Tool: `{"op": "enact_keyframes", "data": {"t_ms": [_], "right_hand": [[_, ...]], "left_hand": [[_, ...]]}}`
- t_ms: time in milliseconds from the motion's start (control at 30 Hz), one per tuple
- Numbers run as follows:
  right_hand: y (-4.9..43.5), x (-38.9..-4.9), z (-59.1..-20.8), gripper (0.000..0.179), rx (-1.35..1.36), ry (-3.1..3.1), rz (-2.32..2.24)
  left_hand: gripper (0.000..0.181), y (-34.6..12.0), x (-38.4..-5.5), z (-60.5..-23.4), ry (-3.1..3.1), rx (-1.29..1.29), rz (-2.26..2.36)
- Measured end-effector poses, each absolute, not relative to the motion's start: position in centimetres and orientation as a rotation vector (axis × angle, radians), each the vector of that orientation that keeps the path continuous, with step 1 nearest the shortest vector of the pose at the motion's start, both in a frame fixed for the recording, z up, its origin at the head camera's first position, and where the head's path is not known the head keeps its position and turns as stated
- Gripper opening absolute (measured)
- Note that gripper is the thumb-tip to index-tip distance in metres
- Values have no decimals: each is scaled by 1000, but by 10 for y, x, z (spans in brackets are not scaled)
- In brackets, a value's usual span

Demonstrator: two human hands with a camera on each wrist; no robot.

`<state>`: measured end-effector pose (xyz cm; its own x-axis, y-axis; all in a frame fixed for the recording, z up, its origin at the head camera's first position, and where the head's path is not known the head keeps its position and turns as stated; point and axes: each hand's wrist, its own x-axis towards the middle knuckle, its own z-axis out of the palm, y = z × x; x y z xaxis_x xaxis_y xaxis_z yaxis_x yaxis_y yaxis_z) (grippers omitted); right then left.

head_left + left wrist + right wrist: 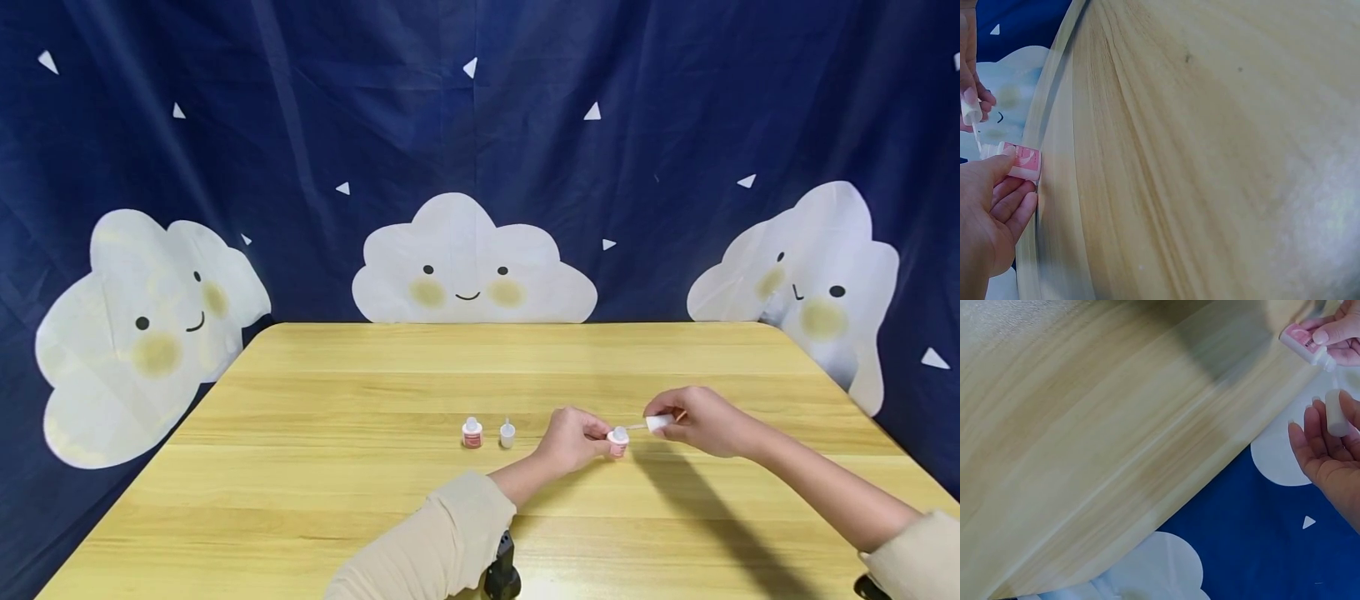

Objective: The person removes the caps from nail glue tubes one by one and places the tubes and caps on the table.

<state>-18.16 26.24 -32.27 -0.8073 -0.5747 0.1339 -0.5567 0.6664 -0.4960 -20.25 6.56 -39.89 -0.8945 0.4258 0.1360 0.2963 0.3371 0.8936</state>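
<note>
My left hand pinches a small bottle with a pink label between thumb and fingers. In the left wrist view this pink-labelled bottle is tilted, its translucent neck toward the right hand. My right hand grips a white cap, with a thin pale stem pointing at the bottle's mouth. From the right wrist view, the white cap sits between thumb and fingers, near the bottle. Whether the stem tip touches the neck, I cannot tell.
Left of the hands stands a second small bottle with a reddish label and a bare neck. Beside it another white cap rests with its stem upward. The wooden table ends at a dark blue curtain with cloud shapes.
</note>
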Motion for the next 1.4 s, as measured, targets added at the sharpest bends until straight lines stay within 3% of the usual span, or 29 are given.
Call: {"op": "enact_keyframes", "data": {"t_ms": [1400], "right_hand": [[266, -174, -360, 14, -743, 2793, -1175]], "left_hand": [[16, 66, -202, -400, 2432, 666, 1647]]}}
